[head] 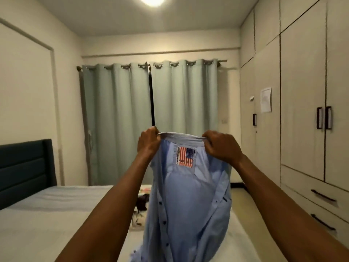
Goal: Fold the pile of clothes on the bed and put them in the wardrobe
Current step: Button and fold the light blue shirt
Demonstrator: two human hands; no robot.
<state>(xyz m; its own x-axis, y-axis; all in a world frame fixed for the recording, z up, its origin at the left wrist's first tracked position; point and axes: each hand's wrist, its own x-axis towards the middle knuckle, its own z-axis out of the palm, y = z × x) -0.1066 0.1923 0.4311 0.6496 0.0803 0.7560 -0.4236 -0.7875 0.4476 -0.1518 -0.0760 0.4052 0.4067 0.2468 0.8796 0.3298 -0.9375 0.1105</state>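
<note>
Above the bed's (62, 214) near edge, the shirt (188, 201) hung in the air, held up by its collar. The left hand (148, 143) pinched one end of the collar and the right hand (220, 146) pinched the other, fingers curled tight on the cloth at both ends. The inside of the shirt faced the person, with the label (186, 156) showing just under the collar and the buttoned placket running down the left side. The body hung loose and bunched, its hem out of view at the bottom.

To do this step well, the hands probably needed to slide outward from the collar to the shoulder seams, so the shirt would hang at full width rather than drooping between two close grips. A light shake would likely drop the sleeves clear. It could then be laid face down on the bed's open side, away from the pile (141, 207) lying toward the far edge behind the shirt. The wardrobe (302, 91) stood shut along the right side of the bed.
</note>
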